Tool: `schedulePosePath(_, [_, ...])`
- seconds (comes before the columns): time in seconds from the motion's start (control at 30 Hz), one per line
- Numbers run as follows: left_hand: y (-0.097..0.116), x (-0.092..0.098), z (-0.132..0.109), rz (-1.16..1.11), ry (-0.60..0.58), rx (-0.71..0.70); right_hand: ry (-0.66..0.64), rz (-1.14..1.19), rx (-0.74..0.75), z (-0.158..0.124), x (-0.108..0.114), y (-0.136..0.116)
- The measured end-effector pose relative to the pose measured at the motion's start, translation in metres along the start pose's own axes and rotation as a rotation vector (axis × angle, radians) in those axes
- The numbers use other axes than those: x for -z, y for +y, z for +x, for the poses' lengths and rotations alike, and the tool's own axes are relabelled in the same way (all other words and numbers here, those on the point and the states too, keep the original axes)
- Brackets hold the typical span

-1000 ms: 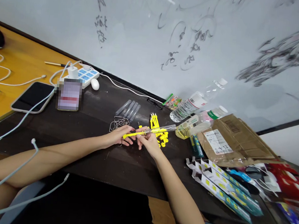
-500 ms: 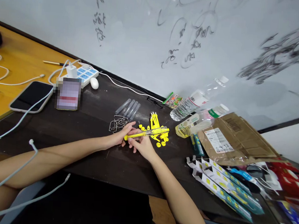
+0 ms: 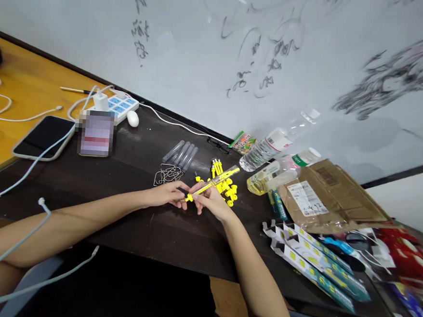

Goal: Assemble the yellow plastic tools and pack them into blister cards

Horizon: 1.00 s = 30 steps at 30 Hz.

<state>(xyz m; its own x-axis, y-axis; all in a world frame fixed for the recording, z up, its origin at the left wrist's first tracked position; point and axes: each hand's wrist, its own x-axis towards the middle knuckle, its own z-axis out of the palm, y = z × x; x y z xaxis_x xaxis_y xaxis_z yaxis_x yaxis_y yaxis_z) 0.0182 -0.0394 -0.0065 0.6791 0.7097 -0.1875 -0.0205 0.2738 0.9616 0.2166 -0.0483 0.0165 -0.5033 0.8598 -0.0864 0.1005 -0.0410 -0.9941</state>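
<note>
My right hand is closed around a clear tube with a yellow rod in it, tilted up to the right, its yellow end low near my left fingers. My left hand is curled beside that end, fingertips drawn together; what they pinch, if anything, is too small to make out. Just beyond the tube lie several small yellow caps and a bunch of yellow rods with metal tips. Several empty clear tubes and a heap of bent metal wires lie behind my left hand.
Bottles stand at the back right, before a flattened cardboard parcel and open green-white boxes. On the left are a phone, a power strip and a white mouse-like object. Loose cables cross my left arm.
The tube has swung to a steeper tilt, its far end higher. My left hand has drawn slightly back from its yellow end, and my right hand has shifted a little right.
</note>
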Motion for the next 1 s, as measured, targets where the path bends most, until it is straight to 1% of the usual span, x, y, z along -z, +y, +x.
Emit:
schedulePosePath(0.17, [-0.001,0.002,0.001,-0.028,0.043,0.041,-0.005,-0.013,0.002,0.000,0.001,-0.002])
schedulePosePath(0.23, [-0.002,0.003,0.002,-0.019,0.010,0.058,-0.009,-0.009,0.020,0.000,0.001,-0.002])
schedulePosePath(0.33, [-0.002,0.002,0.002,0.017,-0.085,0.075,-0.031,-0.010,0.053,0.000,0.001,-0.002])
schedulePosePath(0.43, [0.000,-0.003,-0.003,-0.017,-0.158,0.065,-0.044,-0.020,0.076,-0.001,0.000,-0.003])
schedulePosePath(0.67, [0.007,-0.013,-0.012,-0.105,-0.149,0.068,-0.015,-0.033,0.122,-0.003,-0.001,-0.006])
schedulePosePath(0.73, [0.007,-0.014,-0.011,-0.095,-0.149,0.035,-0.007,-0.038,0.128,-0.002,0.000,-0.006])
schedulePosePath(0.83, [0.002,-0.014,-0.008,-0.029,-0.126,-0.062,0.019,-0.075,0.133,-0.002,0.001,-0.007])
schedulePosePath(0.93, [-0.004,-0.014,-0.005,0.079,-0.087,-0.155,0.039,-0.123,0.132,-0.001,-0.001,-0.007])
schedulePosePath(1.0, [-0.007,-0.014,-0.005,0.177,-0.037,-0.203,0.063,-0.148,0.134,0.000,-0.003,-0.007])
